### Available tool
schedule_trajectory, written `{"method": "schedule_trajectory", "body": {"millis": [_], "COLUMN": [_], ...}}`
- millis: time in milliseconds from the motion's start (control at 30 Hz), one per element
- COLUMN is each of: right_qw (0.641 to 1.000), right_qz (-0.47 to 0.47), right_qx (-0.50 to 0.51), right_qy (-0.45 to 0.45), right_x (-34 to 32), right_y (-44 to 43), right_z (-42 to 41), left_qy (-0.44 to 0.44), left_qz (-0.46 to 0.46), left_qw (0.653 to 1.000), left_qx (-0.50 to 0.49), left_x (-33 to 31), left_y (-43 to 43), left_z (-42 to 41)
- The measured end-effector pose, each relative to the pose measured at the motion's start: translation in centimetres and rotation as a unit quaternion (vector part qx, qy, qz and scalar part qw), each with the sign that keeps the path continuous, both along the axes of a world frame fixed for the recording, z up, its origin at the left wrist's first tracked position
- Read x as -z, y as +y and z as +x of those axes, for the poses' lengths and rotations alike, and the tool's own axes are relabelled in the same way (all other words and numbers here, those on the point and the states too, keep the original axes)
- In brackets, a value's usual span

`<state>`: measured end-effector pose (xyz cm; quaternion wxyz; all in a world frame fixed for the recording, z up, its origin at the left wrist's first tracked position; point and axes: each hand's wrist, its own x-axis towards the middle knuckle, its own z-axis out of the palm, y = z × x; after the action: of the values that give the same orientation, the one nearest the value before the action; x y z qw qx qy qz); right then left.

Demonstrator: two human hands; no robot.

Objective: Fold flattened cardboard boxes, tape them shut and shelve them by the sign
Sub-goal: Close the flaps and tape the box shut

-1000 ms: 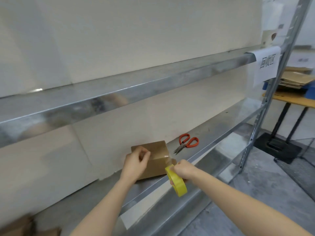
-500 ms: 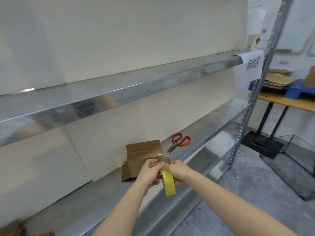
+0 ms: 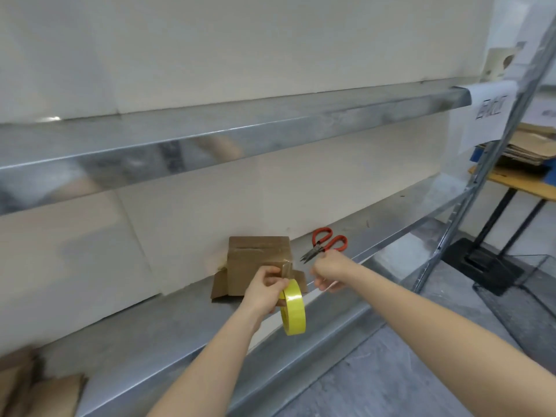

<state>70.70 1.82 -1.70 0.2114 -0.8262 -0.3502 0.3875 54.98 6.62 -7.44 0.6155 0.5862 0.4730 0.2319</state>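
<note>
A small brown cardboard box [image 3: 255, 260] stands on the lower metal shelf [image 3: 168, 326] against the wall, with clear tape over its near right corner. My left hand [image 3: 264, 291] grips the yellow tape roll [image 3: 293, 308] at that corner, thumb on the box. My right hand [image 3: 331, 270] is blurred, just off the roll and right below the red-handled scissors [image 3: 326, 243] lying on the shelf; its fingers are loosely curled and hold nothing. A white paper sign [image 3: 489, 115] hangs from the upper shelf's right end.
The upper shelf beam [image 3: 240, 133] runs overhead. Brown cardboard pieces [image 3: 45, 392] lie at the lower left. Right of the rack upright [image 3: 481, 176] stand a table with stacked flat cardboard [image 3: 529, 145] and a wire basket [image 3: 526, 290] on the floor.
The tape roll passed from my right hand to my left. My right hand let go and moved right toward the scissors. The view shifted slightly.
</note>
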Motion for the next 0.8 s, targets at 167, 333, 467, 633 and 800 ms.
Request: {"method": "schedule_trajectory", "body": {"millis": [167, 333, 467, 633, 800], "right_qw": [0.99, 0.952, 0.922, 0.908, 0.895], "right_qz": [-0.021, -0.058, -0.052, -0.011, 0.004], "right_qx": [-0.072, -0.185, -0.244, -0.264, -0.294], "right_qy": [-0.118, -0.236, -0.296, -0.324, -0.336], "right_x": [1.2, 2.1, 3.5, 5.9, 6.4], "right_y": [3.5, 6.2, 8.1, 9.9, 10.1], "right_z": [5.1, 8.1, 9.3, 11.5, 12.7], "left_qy": [-0.013, -0.003, -0.004, 0.001, 0.01], "left_qz": [0.016, 0.028, 0.017, 0.004, 0.014], "left_qw": [0.999, 0.997, 0.996, 0.995, 0.993], "left_qx": [-0.048, -0.066, -0.092, -0.104, -0.113], "left_x": [0.6, 0.7, 0.8, 1.0, 1.1], "left_y": [-0.5, -0.9, -1.0, -1.1, -1.0], "left_z": [0.5, 0.9, 1.2, 1.4, 1.8]}}
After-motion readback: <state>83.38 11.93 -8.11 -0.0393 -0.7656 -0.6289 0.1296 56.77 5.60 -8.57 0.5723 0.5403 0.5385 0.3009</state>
